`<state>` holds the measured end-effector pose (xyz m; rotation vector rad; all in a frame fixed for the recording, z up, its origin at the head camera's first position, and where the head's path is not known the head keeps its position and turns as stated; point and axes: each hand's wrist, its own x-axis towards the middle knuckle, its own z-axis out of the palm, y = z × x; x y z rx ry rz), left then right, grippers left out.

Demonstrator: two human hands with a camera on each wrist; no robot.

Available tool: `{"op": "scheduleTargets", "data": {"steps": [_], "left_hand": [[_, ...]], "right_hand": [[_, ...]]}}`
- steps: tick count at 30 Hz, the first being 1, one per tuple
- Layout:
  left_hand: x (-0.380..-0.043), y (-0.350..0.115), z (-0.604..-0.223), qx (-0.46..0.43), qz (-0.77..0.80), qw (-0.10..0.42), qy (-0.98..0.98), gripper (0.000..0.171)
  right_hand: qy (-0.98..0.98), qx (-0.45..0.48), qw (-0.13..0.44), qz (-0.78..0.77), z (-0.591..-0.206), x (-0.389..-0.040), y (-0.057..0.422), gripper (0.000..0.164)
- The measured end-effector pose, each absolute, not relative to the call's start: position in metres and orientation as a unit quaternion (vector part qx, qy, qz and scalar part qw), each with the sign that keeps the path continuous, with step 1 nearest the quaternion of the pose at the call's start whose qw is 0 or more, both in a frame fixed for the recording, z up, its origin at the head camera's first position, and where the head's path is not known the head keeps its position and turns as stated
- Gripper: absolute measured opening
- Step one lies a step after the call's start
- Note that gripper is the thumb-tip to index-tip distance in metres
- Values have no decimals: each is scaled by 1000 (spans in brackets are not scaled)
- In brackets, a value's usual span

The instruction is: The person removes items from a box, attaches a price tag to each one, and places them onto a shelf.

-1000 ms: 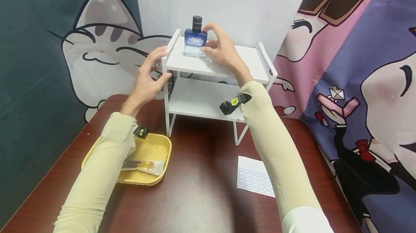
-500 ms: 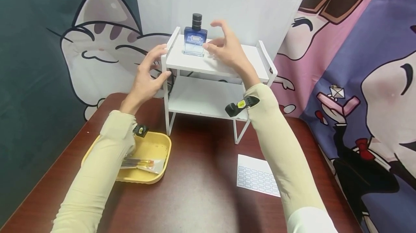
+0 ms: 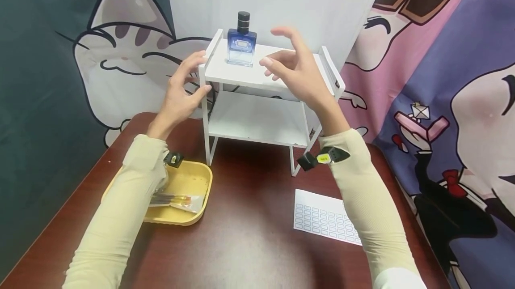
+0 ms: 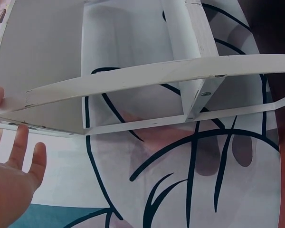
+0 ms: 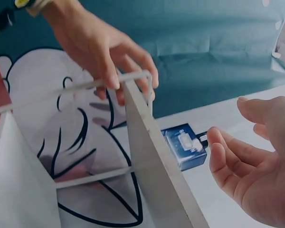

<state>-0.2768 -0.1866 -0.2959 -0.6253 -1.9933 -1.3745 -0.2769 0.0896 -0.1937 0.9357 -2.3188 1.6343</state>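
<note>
A blue glass perfume bottle (image 3: 241, 48) with a black cap stands upright on the top board of a white two-tier shelf (image 3: 257, 119), near its left side. My left hand (image 3: 179, 85) grips the shelf's left side frame, thumb in front and fingers behind; the left wrist view has the thumb and fingers on opposite sides of the bar (image 4: 109, 85). To the right of the bottle my right hand (image 3: 299, 72) hovers over the top board, thumb and fingers spread and holding nothing. The right wrist view shows a gap between these fingers and the side frame.
On the brown table (image 3: 241, 244) a yellow tray (image 3: 207, 190) sits front left, holding a clear packet of paintbrushes (image 3: 177, 200), partly under my left forearm. A white sheet (image 3: 318, 197) printed with small blue-edged labels lies at right, its right part behind my right sleeve.
My right hand has let go of the perfume bottle and drawn back to the right, its fingers spreading. The bottle stays standing on the shelf. My left hand keeps its hold on the frame.
</note>
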Motion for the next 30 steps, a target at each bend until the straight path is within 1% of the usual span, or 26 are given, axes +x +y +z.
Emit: {"op": "scheduleTargets", "data": {"steps": [3, 9, 16, 24, 30], "left_hand": [[-277, -186, -296, -238, -522, 319, -755, 54], [-275, -188, -294, -233, -521, 316, -758, 54], [-272, -189, -284, -219, -521, 299, -769, 52], [-261, -197, -277, -195, -484, 289, -803, 59], [-258, -197, -282, -196, -472, 284, -811, 64]], "right_hand": [[-759, 326, 64, 560, -201, -266, 98, 53], [-731, 338, 20, 592, -225, -252, 121, 49], [-734, 340, -11, 588, -260, -242, 144, 51], [-752, 320, -68, 572, -303, -237, 136, 58], [-747, 313, -90, 579, -326, -237, 131, 61]]}}
